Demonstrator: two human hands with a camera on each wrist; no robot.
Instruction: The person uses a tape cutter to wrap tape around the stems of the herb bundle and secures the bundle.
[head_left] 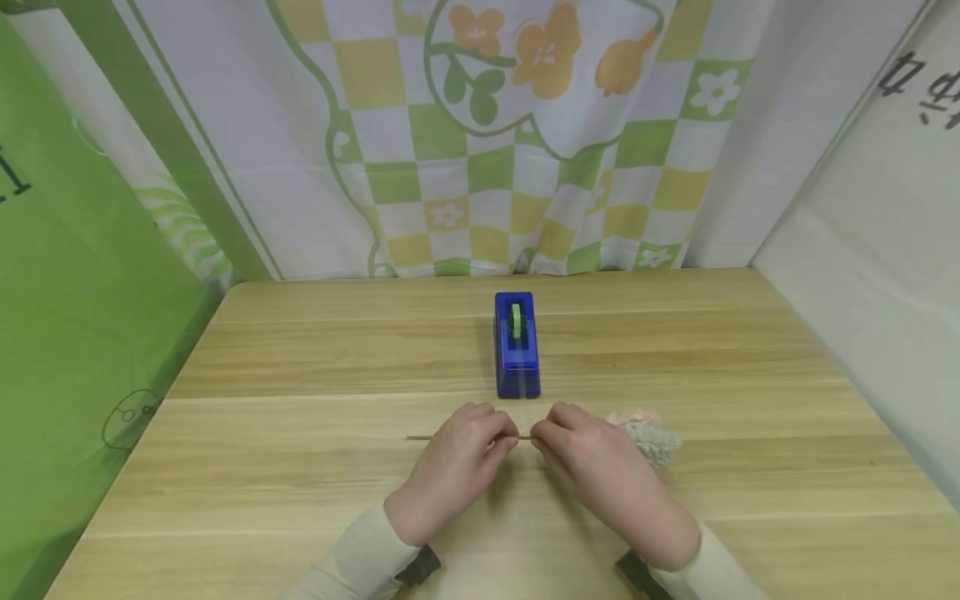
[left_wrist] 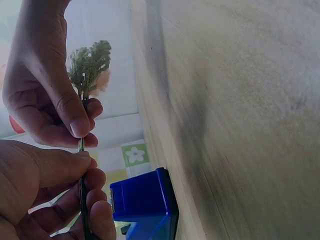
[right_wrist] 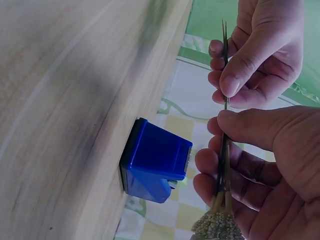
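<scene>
Wooden table (head_left: 247, 375), stems (left_wrist: 83, 202) crosswise, blooms (head_left: 657, 443) rightward

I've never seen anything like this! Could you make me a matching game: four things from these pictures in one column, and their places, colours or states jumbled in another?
Things
1. Tape dispenser
2. Left hand
3. Right hand
4. Patterned cloth

Descriptions
A. Holds the stems nearer the fluffy heads
B. Green, yellow and white checks with orange flowers
C. Blue, standing on the table
D. Holds the stems farther from the fluffy heads

Pairs: 1-C, 2-D, 3-A, 4-B
</scene>
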